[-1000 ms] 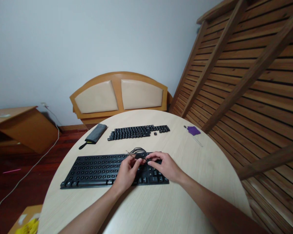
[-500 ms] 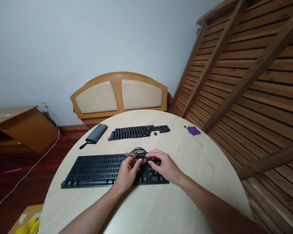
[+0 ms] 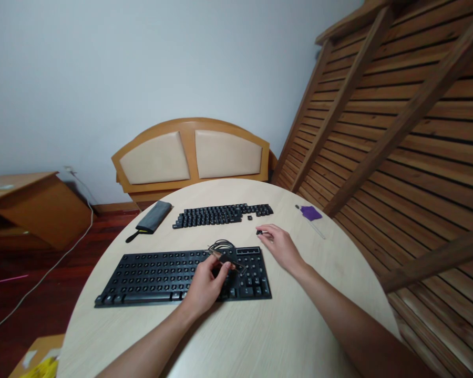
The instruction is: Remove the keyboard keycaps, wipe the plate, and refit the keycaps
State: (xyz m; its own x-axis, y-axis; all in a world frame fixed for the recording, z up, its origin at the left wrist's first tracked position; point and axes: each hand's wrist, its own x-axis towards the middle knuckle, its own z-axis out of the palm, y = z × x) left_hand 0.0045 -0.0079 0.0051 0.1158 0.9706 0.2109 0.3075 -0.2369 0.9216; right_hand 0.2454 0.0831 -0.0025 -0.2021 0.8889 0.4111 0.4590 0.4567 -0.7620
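Observation:
A black keyboard [image 3: 153, 270] lies on the table, most of its switches bare, with some keycaps left on the right side and bottom row. My left hand [image 3: 203, 283] is over its right half, fingers closed on a keycap puller [image 3: 225, 258] with a dark handle and thin wire loops. Beyond the keyboard's right end, my right hand [image 3: 279, 247] pinches a small black keycap [image 3: 259, 232] just above or at the tabletop; I cannot tell whether it touches. Farther back, removed keycaps [image 3: 208, 216] sit in neat rows, and a single keycap [image 3: 249, 217] is slightly apart.
A coiled black cable [image 3: 222, 243] rests behind the keyboard. A dark grey pouch [image 3: 157, 216] is at the back left of the round table [image 3: 299, 325]. On the right lie a purple cloth [image 3: 310, 212] and a thin stick-like tool [image 3: 317, 229]. Wooden slats [image 3: 418, 157] rise beyond the right edge.
My right hand has moved from the puller to the right and away, off the keyboard, with a keycap in its fingers. My left hand stays over the keyboard with the puller.

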